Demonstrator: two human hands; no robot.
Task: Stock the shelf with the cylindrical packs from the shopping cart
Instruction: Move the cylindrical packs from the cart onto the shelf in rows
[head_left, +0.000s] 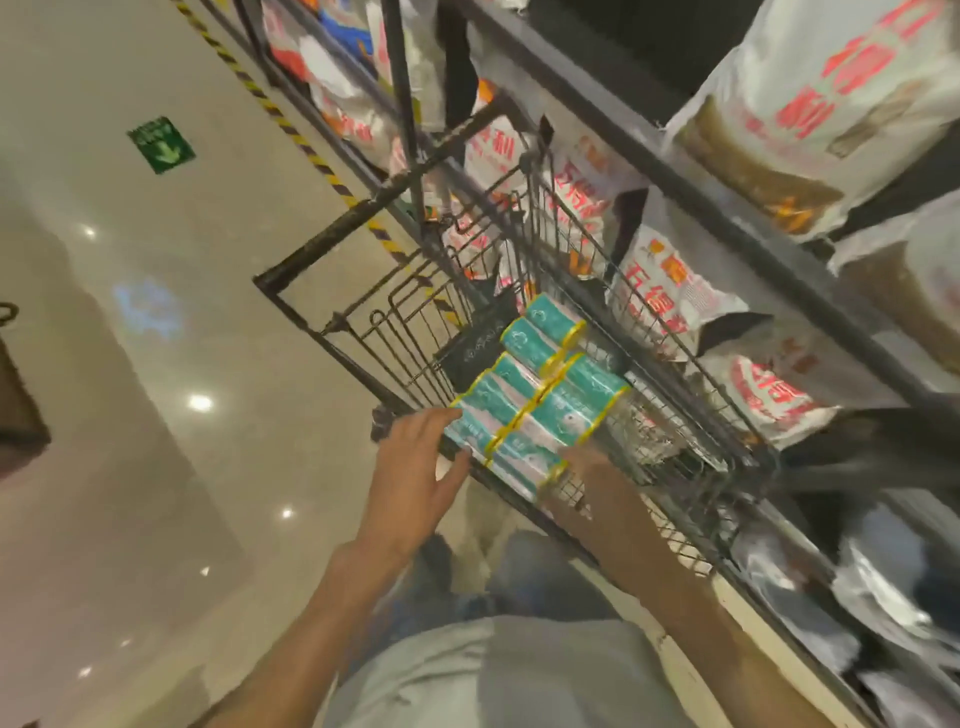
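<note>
A stack of teal, yellow-banded cylindrical packs (540, 395) is being held at both ends over the near end of the dark wire shopping cart (675, 364). The left hand (421, 478) is being pressed against the left end of the stack, fingers mostly straight, thumb tucked under the bottom pack. The right hand (587, 478) is being set against the lower right end; its fingers are hidden behind the packs, so its grip cannot be told. Several packs are being carried at once, in two columns, only squeezed between the palms.

The dark metal shelf (701, 197) is running along the right, loaded with white printed sacks with red lettering (670, 291), just beside the cart.

Judged step: the bundle is being lifted out for the shelf; stocking is not yet done.

Risks: the middle packs are being held by side pressure only, so any easing of the squeeze could drop them back into the cart or onto the glossy beige floor (156, 312). The cart rim could be clipped in lifting. Free shelf space is not being shown clearly.
</note>
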